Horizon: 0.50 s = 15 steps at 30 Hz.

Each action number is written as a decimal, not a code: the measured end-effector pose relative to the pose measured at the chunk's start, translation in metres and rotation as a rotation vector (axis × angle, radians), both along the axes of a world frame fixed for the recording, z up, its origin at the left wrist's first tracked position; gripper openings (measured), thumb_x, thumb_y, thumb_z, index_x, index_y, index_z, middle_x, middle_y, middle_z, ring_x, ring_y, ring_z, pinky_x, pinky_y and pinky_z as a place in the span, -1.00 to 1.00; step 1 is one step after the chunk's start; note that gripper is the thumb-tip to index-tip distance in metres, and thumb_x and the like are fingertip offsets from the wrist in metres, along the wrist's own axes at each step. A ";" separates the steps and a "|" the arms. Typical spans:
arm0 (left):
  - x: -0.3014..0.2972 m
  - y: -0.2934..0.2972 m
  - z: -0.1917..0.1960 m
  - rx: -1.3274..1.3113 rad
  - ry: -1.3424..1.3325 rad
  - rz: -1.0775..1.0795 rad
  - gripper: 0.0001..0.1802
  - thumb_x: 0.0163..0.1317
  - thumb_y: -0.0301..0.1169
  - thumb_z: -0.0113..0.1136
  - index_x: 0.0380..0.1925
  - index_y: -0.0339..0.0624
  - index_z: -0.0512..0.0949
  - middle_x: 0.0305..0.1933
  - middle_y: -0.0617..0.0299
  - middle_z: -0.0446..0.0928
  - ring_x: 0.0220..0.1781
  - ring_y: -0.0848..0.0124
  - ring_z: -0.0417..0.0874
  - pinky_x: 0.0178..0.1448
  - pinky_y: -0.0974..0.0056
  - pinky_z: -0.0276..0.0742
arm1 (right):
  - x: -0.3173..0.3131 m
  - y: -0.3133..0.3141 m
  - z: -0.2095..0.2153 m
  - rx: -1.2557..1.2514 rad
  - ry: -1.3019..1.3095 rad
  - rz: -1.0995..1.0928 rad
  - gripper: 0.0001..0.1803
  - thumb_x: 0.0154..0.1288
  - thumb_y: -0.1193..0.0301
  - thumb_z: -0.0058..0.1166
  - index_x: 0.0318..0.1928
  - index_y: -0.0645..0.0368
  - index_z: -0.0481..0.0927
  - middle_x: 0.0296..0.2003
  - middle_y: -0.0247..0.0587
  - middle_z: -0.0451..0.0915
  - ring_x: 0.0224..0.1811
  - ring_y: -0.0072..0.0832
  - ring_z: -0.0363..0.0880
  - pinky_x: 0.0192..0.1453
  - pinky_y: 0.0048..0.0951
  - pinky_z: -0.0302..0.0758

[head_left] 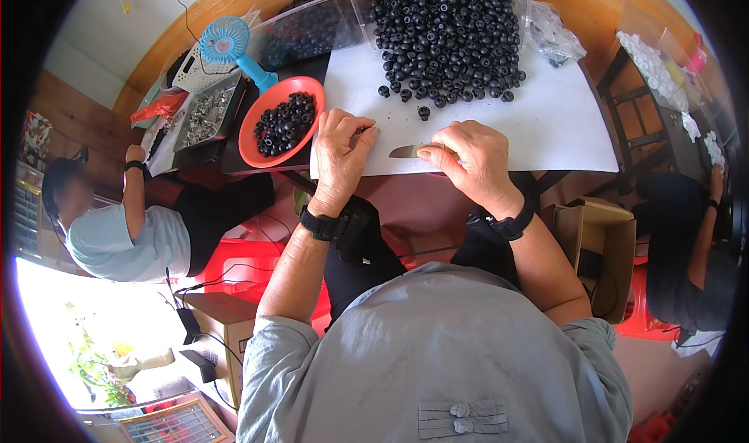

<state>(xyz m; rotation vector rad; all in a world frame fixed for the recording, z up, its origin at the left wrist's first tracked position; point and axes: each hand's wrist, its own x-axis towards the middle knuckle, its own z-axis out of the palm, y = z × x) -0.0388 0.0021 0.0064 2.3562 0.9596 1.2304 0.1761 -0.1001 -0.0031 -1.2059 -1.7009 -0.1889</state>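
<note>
Far L: seated co-worker (133, 240), pale top, dark band on wrist, facing the table. Next R, pile of small shiny bits (207, 117); beyond it a blue fan (226, 41), its head to the far L, handle running down to the near R. Then orange bowl (248, 136) w/ black round parts (285, 127) inside, just L of the person's L hand (339, 148).

L hand: over L side of white sheet (546, 135), fingers curled, thumb & index close tog.; can't tell if anything's pinched b/w them.

Knife (405, 152): b/w the hands, over near part of sheet, gripped in R hand (468, 156). Long axis approx L–R, roughly parallel to sheet's near edge; blade tip pts L, toward L hand but apart from it; handle end to the R, mostly hidden in the fist. Can't tell if blade touches sheet.

Beyond knife, lone black part (424, 113), near the big heap of black parts (449, 37) at far middle. R of heap: clear plastic bag (555, 33), crumpled. Near R, below table level, open cardboard box (597, 248); 2nd co-worker's arm (700, 240) at far R.
</note>
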 end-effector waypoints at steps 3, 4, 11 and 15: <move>0.000 0.000 0.001 -0.003 -0.004 0.002 -0.85 0.15 -0.49 0.41 -0.25 -0.24 0.73 -0.30 0.16 0.54 -0.13 0.20 0.54 -0.04 0.17 0.50 | 0.000 0.000 0.000 0.016 -0.016 -0.002 -0.71 0.24 0.20 0.41 -0.41 0.06 0.58 -0.51 -0.32 0.59 -0.47 -0.28 0.58 -0.38 -0.24 0.47; 0.000 0.000 0.001 -0.018 0.001 0.004 -0.84 0.15 -0.48 0.41 -0.25 -0.24 0.73 -0.30 0.16 0.54 -0.13 0.20 0.54 -0.05 0.17 0.51 | 0.000 0.000 0.000 0.022 -0.025 -0.002 -0.71 0.24 0.20 0.40 -0.41 0.06 0.58 -0.51 -0.32 0.59 -0.47 -0.28 0.58 -0.38 -0.24 0.47; 0.001 -0.002 0.004 0.001 0.047 0.019 -0.82 0.15 -0.46 0.41 -0.24 -0.24 0.74 -0.29 0.16 0.55 -0.11 0.20 0.54 -0.06 0.16 0.52 | 0.000 0.000 0.000 0.007 -0.015 -0.009 -0.71 0.25 0.19 0.40 -0.40 0.06 0.57 -0.52 -0.33 0.58 -0.47 -0.29 0.58 -0.39 -0.24 0.46; 0.001 -0.003 0.002 -0.025 0.026 0.016 -0.83 0.15 -0.46 0.41 -0.24 -0.24 0.74 -0.29 0.17 0.55 -0.11 0.21 0.55 -0.06 0.16 0.52 | -0.001 0.000 0.000 0.019 -0.043 -0.020 -0.70 0.25 0.19 0.39 -0.41 0.05 0.56 -0.52 -0.32 0.57 -0.47 -0.29 0.57 -0.39 -0.23 0.47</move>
